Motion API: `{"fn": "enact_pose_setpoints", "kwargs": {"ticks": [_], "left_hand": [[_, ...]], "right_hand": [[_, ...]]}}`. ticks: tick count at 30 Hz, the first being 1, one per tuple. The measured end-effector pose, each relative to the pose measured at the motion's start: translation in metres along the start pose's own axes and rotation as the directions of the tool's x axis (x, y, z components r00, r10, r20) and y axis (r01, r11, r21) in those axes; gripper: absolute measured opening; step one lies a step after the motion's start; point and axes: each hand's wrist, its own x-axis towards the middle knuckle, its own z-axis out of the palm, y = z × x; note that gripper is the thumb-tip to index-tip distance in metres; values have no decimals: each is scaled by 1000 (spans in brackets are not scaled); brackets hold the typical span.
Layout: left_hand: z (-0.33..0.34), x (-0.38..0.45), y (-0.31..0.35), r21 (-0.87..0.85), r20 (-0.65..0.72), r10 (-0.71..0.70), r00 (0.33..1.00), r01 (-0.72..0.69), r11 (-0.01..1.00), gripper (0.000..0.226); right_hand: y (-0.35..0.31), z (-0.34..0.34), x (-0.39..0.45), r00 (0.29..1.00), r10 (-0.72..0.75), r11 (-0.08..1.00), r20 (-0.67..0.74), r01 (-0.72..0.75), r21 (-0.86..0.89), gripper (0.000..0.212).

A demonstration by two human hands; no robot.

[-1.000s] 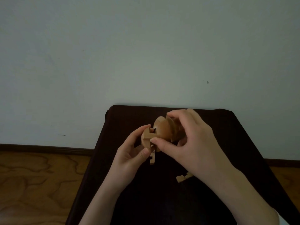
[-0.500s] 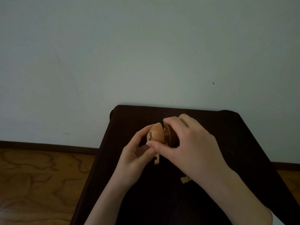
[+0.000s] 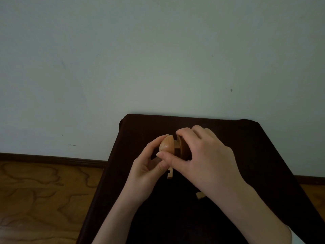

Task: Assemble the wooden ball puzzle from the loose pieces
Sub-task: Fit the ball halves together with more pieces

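Both hands hold a partly built wooden ball puzzle (image 3: 173, 147) above the dark table (image 3: 263, 155). My left hand (image 3: 147, 166) grips its rounded left cap between thumb and fingers. From the right, my right hand (image 3: 204, 155) covers the other pieces, thumb under the ball and fingers over its top. A narrow gap shows between the left cap and the rest. A notched piece (image 3: 169, 173) sticks out below the ball. Another loose notched piece (image 3: 200, 195) lies on the table, half hidden under my right wrist.
The small dark table stands against a pale wall (image 3: 158, 59). Wooden floor (image 3: 44, 191) lies to the left, and a dark skirting board (image 3: 52, 158) runs along the wall's foot.
The left cap has come in against the other pieces and the gap has narrowed. Both hands have closed tighter around the ball.
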Motion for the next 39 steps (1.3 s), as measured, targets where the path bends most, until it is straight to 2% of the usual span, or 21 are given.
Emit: {"fn": "enact_pose_setpoints", "kwargs": {"ticks": [5, 8, 10, 12, 14, 16, 18, 24, 31, 39], "left_hand": [[-2, 1, -2, 17, 8, -6, 1000, 6, 1000, 42], [-4, 1, -4, 2, 21, -7, 1000, 7, 1000, 45], [-5, 1, -6, 2, 23, -9, 1000, 9, 1000, 45], [-5, 1, -7, 6, 26, -8, 1000, 8, 1000, 45], [-4, 1, -8, 2, 35, -2, 999, 2, 1000, 45], [-4, 1, -8, -13, 36, 3, 999, -2, 1000, 44], [-3, 2, -7, -28, 37, 8, 999, -7, 1000, 45], [-4, 2, -11, 1, 43, 6, 999, -6, 1000, 47], [-5, 1, -12, 7, 69, -7, 998, 6, 1000, 48], [-3, 1, -12, 13, 80, -11, 997, 10, 1000, 46]], "right_hand": [[3, -6, 0, 983, 48, 986, 175, -75, 151, 83], [9, -9, -1, 947, 120, 908, 297, -226, 352, 87], [17, -8, -1, 914, 158, 768, 375, -352, 535, 78], [22, -9, -2, 858, 168, 538, 485, -492, 684, 64], [25, -10, -3, 799, 152, 310, 582, -598, 739, 53], [26, -9, -3, 772, 130, 201, 622, -635, 746, 44], [27, -6, -3, 764, 123, 142, 634, -645, 751, 39], [29, 0, -1, 754, 114, 69, 647, -655, 752, 44], [28, 3, -2, 768, 110, 50, 631, -638, 768, 25], [28, 6, -3, 761, 135, 14, 634, -641, 767, 20]]}}
